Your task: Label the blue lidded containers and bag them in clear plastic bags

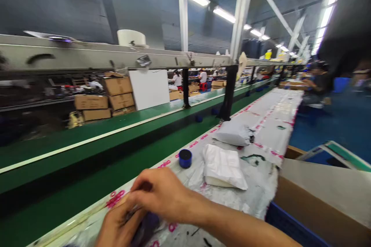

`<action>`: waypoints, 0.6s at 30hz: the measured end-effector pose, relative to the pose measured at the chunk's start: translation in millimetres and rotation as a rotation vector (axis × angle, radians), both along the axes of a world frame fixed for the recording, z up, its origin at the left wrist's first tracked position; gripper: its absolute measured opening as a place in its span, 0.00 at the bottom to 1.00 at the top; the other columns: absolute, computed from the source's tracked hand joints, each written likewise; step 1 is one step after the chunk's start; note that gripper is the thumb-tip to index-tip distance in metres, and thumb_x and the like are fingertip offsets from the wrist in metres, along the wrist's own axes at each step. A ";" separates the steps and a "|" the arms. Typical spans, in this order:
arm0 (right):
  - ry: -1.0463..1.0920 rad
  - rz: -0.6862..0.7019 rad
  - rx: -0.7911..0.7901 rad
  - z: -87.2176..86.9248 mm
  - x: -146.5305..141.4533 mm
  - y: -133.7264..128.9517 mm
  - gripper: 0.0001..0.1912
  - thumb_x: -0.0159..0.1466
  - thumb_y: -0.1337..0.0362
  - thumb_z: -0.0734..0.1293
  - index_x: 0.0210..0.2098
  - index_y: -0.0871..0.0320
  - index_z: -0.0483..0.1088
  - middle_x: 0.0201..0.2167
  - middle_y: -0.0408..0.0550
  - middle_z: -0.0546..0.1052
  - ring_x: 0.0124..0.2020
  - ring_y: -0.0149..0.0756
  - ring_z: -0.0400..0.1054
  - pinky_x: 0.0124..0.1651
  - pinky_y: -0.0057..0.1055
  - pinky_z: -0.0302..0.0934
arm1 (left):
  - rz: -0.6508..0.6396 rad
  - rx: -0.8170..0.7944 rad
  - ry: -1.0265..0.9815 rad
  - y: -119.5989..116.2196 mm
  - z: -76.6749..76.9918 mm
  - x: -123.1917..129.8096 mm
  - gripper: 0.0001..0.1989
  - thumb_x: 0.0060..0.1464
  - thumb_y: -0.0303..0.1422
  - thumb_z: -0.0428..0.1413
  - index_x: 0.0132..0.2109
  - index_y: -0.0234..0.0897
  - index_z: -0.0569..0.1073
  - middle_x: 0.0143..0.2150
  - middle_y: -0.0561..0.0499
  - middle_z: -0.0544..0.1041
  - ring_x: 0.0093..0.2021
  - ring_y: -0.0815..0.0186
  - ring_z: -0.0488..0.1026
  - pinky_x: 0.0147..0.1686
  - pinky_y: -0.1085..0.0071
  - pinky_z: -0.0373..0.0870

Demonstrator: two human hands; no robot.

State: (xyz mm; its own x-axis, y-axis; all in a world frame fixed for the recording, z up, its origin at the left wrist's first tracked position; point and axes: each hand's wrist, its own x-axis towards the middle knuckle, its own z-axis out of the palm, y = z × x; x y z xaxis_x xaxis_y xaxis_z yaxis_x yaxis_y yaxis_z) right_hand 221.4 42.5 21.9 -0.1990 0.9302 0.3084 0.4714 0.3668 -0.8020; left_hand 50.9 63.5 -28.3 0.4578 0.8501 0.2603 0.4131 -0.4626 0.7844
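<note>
My left hand [120, 222] and my right hand [166, 193] meet low in the view, over the near end of the plastic-covered table. Both have their fingers bent and closed together. Below them shows a dark purplish-blue thing [147, 225], blurred and mostly covered by the hands, so its kind is unclear. Just beyond my right hand, a short blue cylinder with a black top [185, 158] stands on the table. To its right lies a white soft packet [224, 166]. A second pale bag [233, 133], with something dark at its end, rests farther back.
A green conveyor belt [139, 144] runs along the table's left side. Dark-wrapped posts [228, 92] rise between them. At right are an open cardboard box [321, 200] and a blue crate [290, 225]. A person [317, 83] sits by the table's far end.
</note>
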 end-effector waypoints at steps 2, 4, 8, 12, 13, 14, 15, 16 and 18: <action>0.042 -0.101 0.006 -4.0 8.6 -5.6 0.07 0.66 0.62 0.68 0.38 0.57 0.78 0.34 0.44 0.80 0.37 0.35 0.74 0.38 0.26 0.62 | 0.032 -0.069 -0.015 -10.0 7.7 3.8 0.16 0.59 0.43 0.55 0.27 0.40 0.74 0.30 0.53 0.76 0.33 0.62 0.73 0.36 0.72 0.71; 0.036 -0.102 -0.024 -11.3 20.0 -10.5 0.09 0.67 0.61 0.67 0.38 0.58 0.78 0.35 0.47 0.81 0.38 0.37 0.74 0.40 0.29 0.63 | 0.088 -0.117 -0.037 -15.6 9.7 5.3 0.16 0.56 0.42 0.57 0.24 0.38 0.70 0.27 0.53 0.72 0.30 0.64 0.69 0.33 0.71 0.66; -0.028 0.042 -0.209 -27.9 39.2 -23.9 0.27 0.62 0.51 0.73 0.56 0.58 0.73 0.54 0.54 0.76 0.53 0.47 0.70 0.52 0.38 0.64 | 0.116 -0.268 -0.122 -21.9 8.2 6.1 0.10 0.50 0.36 0.60 0.26 0.38 0.69 0.25 0.54 0.70 0.29 0.65 0.66 0.31 0.71 0.62; -0.014 0.107 -0.269 -39.4 44.0 -33.7 0.35 0.55 0.53 0.78 0.59 0.56 0.70 0.56 0.54 0.75 0.54 0.49 0.70 0.56 0.41 0.63 | 0.141 -0.321 -0.168 -28.4 5.0 8.8 0.09 0.45 0.34 0.62 0.34 0.38 0.71 0.28 0.55 0.69 0.31 0.66 0.66 0.32 0.71 0.62; 0.017 0.112 -0.261 -41.3 43.6 -34.4 0.29 0.57 0.55 0.76 0.56 0.56 0.73 0.53 0.52 0.77 0.52 0.48 0.71 0.54 0.39 0.64 | 0.152 -0.310 -0.173 -30.1 4.0 8.6 0.13 0.45 0.34 0.63 0.38 0.39 0.72 0.30 0.55 0.70 0.33 0.65 0.67 0.34 0.70 0.63; 0.053 0.124 -0.266 -42.7 42.9 -34.7 0.22 0.60 0.56 0.74 0.52 0.56 0.75 0.49 0.50 0.79 0.48 0.45 0.73 0.50 0.37 0.66 | 0.157 -0.297 -0.176 -31.9 3.0 7.7 0.17 0.45 0.35 0.64 0.44 0.39 0.72 0.34 0.53 0.71 0.36 0.63 0.69 0.37 0.69 0.65; 0.080 0.135 -0.274 -43.5 42.1 -34.9 0.16 0.63 0.58 0.72 0.49 0.56 0.76 0.44 0.48 0.80 0.43 0.43 0.74 0.45 0.34 0.67 | 0.150 -0.288 -0.170 -33.8 2.3 5.9 0.22 0.46 0.37 0.64 0.49 0.39 0.71 0.38 0.51 0.72 0.40 0.61 0.70 0.41 0.67 0.67; 0.090 0.136 -0.277 -43.7 41.4 -35.5 0.11 0.65 0.59 0.69 0.46 0.56 0.77 0.40 0.46 0.81 0.39 0.41 0.74 0.40 0.32 0.67 | 0.133 -0.286 -0.157 -35.8 2.0 3.1 0.25 0.46 0.38 0.64 0.52 0.39 0.71 0.42 0.49 0.74 0.44 0.59 0.71 0.46 0.65 0.67; 0.056 0.114 -0.235 -42.4 40.6 -38.6 0.08 0.68 0.61 0.66 0.40 0.55 0.77 0.36 0.45 0.80 0.35 0.38 0.74 0.37 0.30 0.66 | 0.087 -0.289 -0.109 -40.0 3.2 -5.0 0.28 0.47 0.39 0.65 0.55 0.39 0.70 0.51 0.44 0.74 0.52 0.55 0.70 0.55 0.59 0.65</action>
